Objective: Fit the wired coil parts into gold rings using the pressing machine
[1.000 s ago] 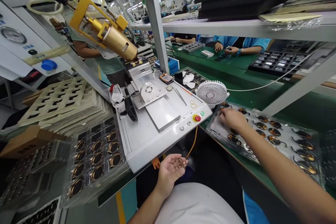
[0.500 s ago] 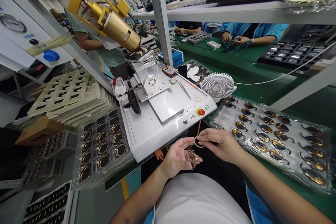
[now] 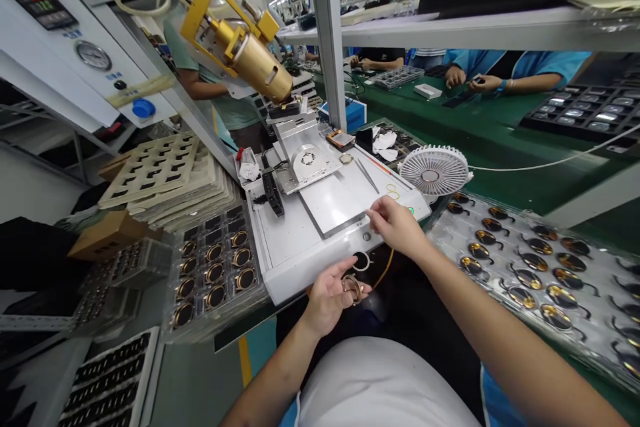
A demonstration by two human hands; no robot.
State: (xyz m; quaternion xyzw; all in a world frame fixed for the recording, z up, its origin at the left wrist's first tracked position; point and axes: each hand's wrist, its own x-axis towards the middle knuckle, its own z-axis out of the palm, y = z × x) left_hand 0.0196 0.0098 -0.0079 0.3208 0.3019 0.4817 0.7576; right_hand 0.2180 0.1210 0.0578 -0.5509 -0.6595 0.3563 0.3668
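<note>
**Copper-coloured rings [image 3: 353, 288] in left hand [image 3: 327, 300]; right hand [image 3: 397, 227] released above white machine [image 3: 295, 273].**
Left fingers [image 3: 325, 287] curl round the bunched rings, palm up. Right fingers [image 3: 383, 213] are loosely bunched, with no part visible in them. A thin pale ring [image 3: 361, 261] sits between the hands, just off the machine's front edge; whether it rests or is falling cannot be told. Two small rings [image 3: 393, 190] lie on the machine's metal plate [image 3: 340, 197]. A plastic tray [image 3: 440, 230] of gold-rimmed parts [image 3: 523, 297] stands to the right, beside a white fan [image 3: 434, 173]. Rings this thin warrant a light fingertip hold to avoid bending.
</note>
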